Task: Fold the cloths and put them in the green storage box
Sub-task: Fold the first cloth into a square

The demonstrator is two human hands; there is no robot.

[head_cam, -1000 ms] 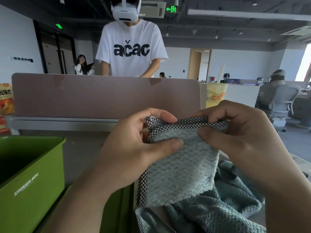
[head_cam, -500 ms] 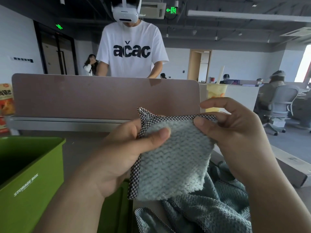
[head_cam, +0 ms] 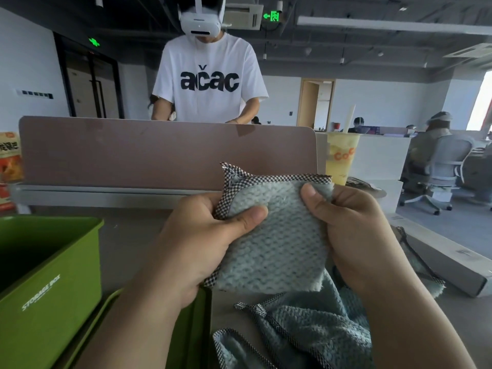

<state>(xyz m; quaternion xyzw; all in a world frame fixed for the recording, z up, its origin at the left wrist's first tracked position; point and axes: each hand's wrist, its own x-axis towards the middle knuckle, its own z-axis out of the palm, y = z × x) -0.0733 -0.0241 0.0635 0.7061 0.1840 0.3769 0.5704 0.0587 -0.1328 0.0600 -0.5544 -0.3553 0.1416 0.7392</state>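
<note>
"STORAGE BOX" is printed white on the green storage box [head_cam: 48, 283] at left — open, on the grey table [head_cam: 127, 235]. Above the table, the left hand [head_cam: 202, 246] and right hand [head_cam: 354, 235] both pinch a folded blue cloth [head_cam: 274, 241]. More cloths [head_cam: 300, 331] lie beneath. A drink cup [head_cam: 340, 158] reads "CoCo" — open office behind.

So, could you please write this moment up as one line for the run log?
left hand: shut on folded cloth | right hand: shut on folded cloth | green storage box: open, cloth not in | more cloths: unfolded on desk
</note>
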